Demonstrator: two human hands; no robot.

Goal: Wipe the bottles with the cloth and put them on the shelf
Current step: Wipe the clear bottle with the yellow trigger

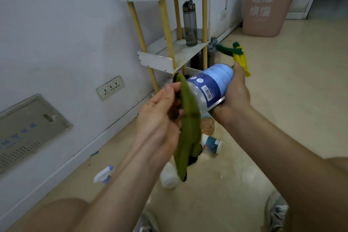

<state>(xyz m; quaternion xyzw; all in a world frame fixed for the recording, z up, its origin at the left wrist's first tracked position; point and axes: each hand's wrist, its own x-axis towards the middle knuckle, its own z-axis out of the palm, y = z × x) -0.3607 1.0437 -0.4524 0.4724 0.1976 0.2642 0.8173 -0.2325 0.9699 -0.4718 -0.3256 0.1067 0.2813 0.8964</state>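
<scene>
Beige floor (273, 118) against a white wall. A spray bottle (103, 175) lies well left of the shelf (156, 60). In front of the shelf, the left hand (160, 118) fingers pinch the green cloth (188, 118) against the clear water bottle (211, 86), whose body the right hand (237, 94) fingers grasp. One grey flask (190, 24) stands shelved. A white bottle (169, 177) and a small labelled bottle (211, 144) remain on the floor. Judged: task early.

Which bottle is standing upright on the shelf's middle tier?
The smoky grey bottle with the flip lid, alone on that tier of the shelf. The blue-labelled bottle is in the right hand; the white bottle lies on the floor.
</scene>
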